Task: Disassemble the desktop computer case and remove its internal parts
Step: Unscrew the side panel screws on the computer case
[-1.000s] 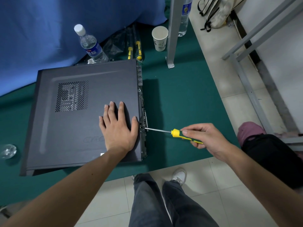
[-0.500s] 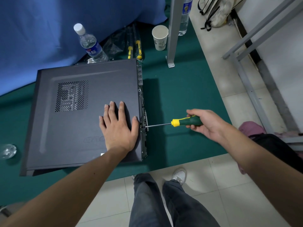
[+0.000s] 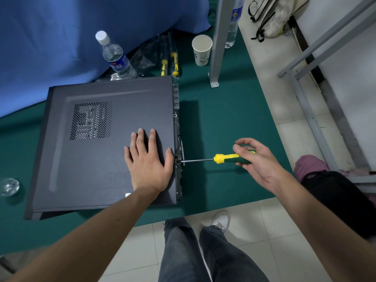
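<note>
- Nearest you, at 6 o'clock, your legs in dark grey trousers [image 3: 203, 255] stand on the pale tiled floor [image 3: 262, 226], one white shoe [image 3: 220, 219] just beside the edge of the green mat [image 3: 230, 123].
- Your left hand [image 3: 147, 161] lies flat on the dark side panel of the computer case [image 3: 101, 143], fingers straight and a little spread, thumb at the panel's right edge. It presses down and has hold of nothing.
- Your right hand [image 3: 258, 161], at 3 o'clock from the left one, has the green and yellow screwdriver [image 3: 230, 158] by its handle: the lower fingers curl under the grip, while the forefinger and thumb arch loosely above it.
- The screwdriver's shaft runs level toward 9 o'clock, and its tip meets the rear edge of the case just beside your left thumb. You cannot tell from here whether it sits in a screw head.
- The case lies on its side on the mat, left of centre, with a perforated vent [image 3: 90, 120] toward 10 o'clock on the panel.
- At 9 o'clock, well apart from the case, a small clear glass object [image 3: 9, 186] rests on the mat.
- At 3 o'clock, a dark bag [image 3: 337, 200] sits on the floor near your right forearm.
- Beyond the case, at 12 o'clock, stand a water bottle [image 3: 116, 58] with a blue label, two yellow-handled tools [image 3: 168, 64] in clear wrap, and a paper cup [image 3: 201, 50].
- A grey metal leg [image 3: 218, 41] rises just beside the cup; blue cloth [image 3: 61, 37] fills the far left.
</note>
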